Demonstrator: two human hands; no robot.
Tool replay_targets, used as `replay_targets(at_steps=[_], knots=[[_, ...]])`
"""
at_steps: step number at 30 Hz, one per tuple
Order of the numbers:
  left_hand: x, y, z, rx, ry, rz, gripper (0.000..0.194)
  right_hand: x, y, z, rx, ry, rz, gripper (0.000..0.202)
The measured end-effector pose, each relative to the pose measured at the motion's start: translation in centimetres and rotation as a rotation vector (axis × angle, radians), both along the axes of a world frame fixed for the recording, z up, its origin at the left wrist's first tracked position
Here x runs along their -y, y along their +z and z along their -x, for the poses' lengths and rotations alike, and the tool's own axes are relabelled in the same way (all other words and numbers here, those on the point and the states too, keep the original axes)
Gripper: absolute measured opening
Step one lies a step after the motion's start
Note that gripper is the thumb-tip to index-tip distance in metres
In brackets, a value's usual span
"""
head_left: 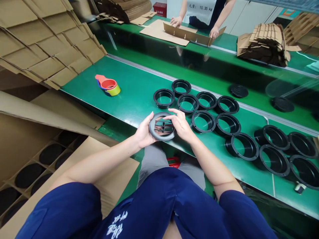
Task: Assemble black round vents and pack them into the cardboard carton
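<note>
Between my two hands, just over the near edge of the green table, is a round air vent (161, 136) with a dark grey ring and thin slats across its opening. My left hand (144, 135) grips the vent's left side, thumb along the rim and fingers underneath. At the right side, my right hand (182, 126) holds the rim, with its index finger reaching over the upper slats. Closest to my right hand stand several black flanged rings (211, 123), open through the middle, in loose rows on the table.
Stacked red, yellow and blue rings (114, 90) lie on the table (134, 86) at left. Cardboard dividers (50, 43) lean at far left, above a carton of black discs (51, 154). Across the belt (214, 79), bearing black discs (238, 90), a co-worker's hands (176, 21) hold cardboard (186, 34).
</note>
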State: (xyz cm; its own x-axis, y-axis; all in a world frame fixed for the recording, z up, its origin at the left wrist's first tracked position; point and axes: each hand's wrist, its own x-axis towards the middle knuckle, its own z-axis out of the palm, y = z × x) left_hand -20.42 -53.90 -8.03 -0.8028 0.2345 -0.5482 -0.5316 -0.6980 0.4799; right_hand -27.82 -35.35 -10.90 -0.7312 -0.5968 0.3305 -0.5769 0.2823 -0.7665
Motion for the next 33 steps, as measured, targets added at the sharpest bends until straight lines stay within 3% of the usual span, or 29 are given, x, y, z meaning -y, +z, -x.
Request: replay_targets(at_steps=[4,12,15,19,23,26,28,30,33], knots=[[0.6,0.0,0.0,-0.033,0.013,-0.032,0.065,-0.5,0.7,-0.1,0.091,0.006,0.043,0.065],[1.6,-0.6,-0.1,-0.030,0.044,-0.039,0.065,0.1,0.7,-1.0,0.038,0.036,0.057,0.065],[1.9,-0.6,0.0,0.010,0.075,-0.039,0.063,0.6,0.2,-1.4,-0.109,0.060,-0.065,0.073],[2.1,-0.7,0.0,0.080,0.153,-0.039,0.058,1.6,0.2,-1.9,-0.411,0.287,-0.365,0.081],[2.1,-0.5,0.2,0.070,0.150,-0.028,0.057,3.2,0.8,-1.2,-0.419,0.299,-0.488,0.103],[2.6,-0.2,0.2,0.038,0.152,-0.011,0.061,4.9,1.4,0.8,-0.370,0.338,-0.493,0.104],[3.3,0.0,0.1,0.007,0.121,0.005,0.065,6.2,1.8,3.2,-0.360,0.261,-0.468,0.103],[4.1,-0.1,-0.2,-0.026,0.098,0.027,0.070,7.5,2.3,6.2,-0.382,0.058,-0.487,0.106],[5.2,-0.3,-0.9,-0.019,0.106,0.064,0.077,9.2,2.5,9.9,-0.402,-0.164,-0.621,0.103]])
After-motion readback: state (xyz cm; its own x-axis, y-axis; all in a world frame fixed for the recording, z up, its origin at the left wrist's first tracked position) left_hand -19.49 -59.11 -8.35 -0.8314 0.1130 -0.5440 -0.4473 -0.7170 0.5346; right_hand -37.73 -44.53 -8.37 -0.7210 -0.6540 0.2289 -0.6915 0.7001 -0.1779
